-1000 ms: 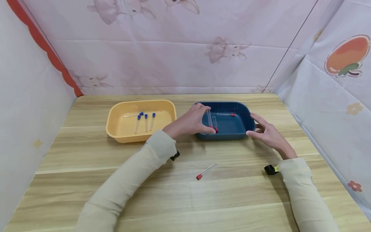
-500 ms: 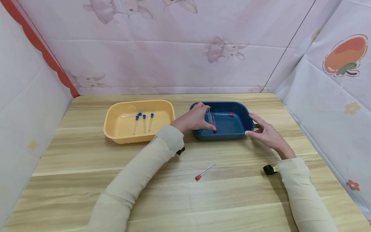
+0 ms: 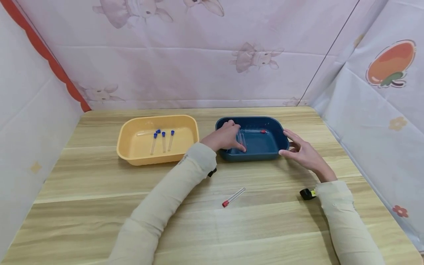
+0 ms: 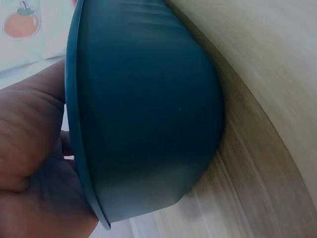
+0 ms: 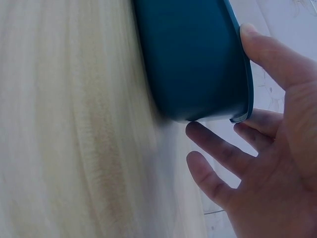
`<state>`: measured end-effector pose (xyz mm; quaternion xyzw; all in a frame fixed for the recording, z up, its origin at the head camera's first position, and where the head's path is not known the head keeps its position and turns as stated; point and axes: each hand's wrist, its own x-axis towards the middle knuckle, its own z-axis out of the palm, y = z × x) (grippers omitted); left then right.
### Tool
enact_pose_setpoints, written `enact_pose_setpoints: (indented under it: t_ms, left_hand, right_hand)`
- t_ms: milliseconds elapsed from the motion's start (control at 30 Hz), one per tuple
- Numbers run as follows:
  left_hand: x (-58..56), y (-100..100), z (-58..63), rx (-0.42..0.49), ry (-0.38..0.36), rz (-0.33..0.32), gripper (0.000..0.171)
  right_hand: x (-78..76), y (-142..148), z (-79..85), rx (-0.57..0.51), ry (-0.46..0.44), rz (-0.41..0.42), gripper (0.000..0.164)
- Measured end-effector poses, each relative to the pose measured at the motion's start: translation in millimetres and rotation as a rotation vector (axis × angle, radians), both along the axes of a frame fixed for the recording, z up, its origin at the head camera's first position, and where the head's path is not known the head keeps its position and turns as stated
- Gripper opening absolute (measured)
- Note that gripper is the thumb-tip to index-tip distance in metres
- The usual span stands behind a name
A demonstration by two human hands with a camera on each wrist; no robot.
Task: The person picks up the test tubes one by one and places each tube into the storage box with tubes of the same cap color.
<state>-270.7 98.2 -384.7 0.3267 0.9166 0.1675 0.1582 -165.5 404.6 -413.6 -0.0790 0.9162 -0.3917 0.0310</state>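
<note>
My left hand (image 3: 222,137) reaches over the left side of a dark blue plastic basin (image 3: 265,156), thumb and fingers around a clear red-capped test tube (image 3: 239,137) low inside it. A second tube lies close beside that one, its cap end partly behind the thumb. Farther back in the basin lies another red-capped tube (image 3: 255,131). My right hand (image 3: 304,154) holds the basin's right end, thumb on the rim (image 5: 246,64) and the other fingers spread around the corner. In the left wrist view the basin's outer wall (image 4: 148,114) hides the tubes.
A yellow basin (image 3: 142,160) with several blue-capped tubes (image 3: 163,141) stands to the left of the blue one. One red-capped tube (image 3: 233,197) lies on the wooden table (image 3: 265,228) in front. Printed cloth walls (image 3: 198,81) enclose the table's back and sides.
My left hand has lowered the tube deeper into the blue basin, beside the tube lying there. My right hand has stayed at the basin's right end. The view has shifted slightly.
</note>
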Motion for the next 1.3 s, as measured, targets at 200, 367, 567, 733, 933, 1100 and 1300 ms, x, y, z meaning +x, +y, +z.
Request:
enact_pose_setpoints:
  t_ms: [200, 367, 567, 733, 933, 1100, 1300]
  left_hand:
    - [0.8, 8.3, -4.4, -0.056, 0.041, 0.011, 0.080]
    - [2.4, 14.8, -6.3, -0.113, 0.033, 0.035, 0.057]
    - [2.0, 19.2, -11.3, -0.146, 0.021, 0.073, 0.045]
    - [2.0, 20.0, -12.9, -0.135, 0.020, 0.092, 0.042]
    - [1.5, 21.4, -15.1, -0.129, 0.015, 0.099, 0.045]
    - [1.0, 23.7, -17.2, -0.124, 0.022, 0.101, 0.060]
    - [0.4, 26.3, -19.2, -0.135, 0.035, 0.098, 0.078]
  right_hand:
    - [-0.5, 0.1, -0.6, 0.005, -0.007, -0.003, 0.083]
    - [-2.0, 1.1, -1.1, 0.008, -0.002, -0.004, 0.083]
    - [-3.3, -0.8, -0.8, -0.005, 0.006, 0.006, 0.083]
    - [-3.4, -1.5, -1.1, -0.005, 0.022, 0.009, 0.081]
    - [-3.3, -1.2, -1.7, -0.008, 0.026, 0.014, 0.079]
    - [-2.3, -0.3, -1.8, -0.001, 0.016, 0.009, 0.080]
    - [-1.6, 0.2, -1.7, -0.001, 0.005, 0.006, 0.081]
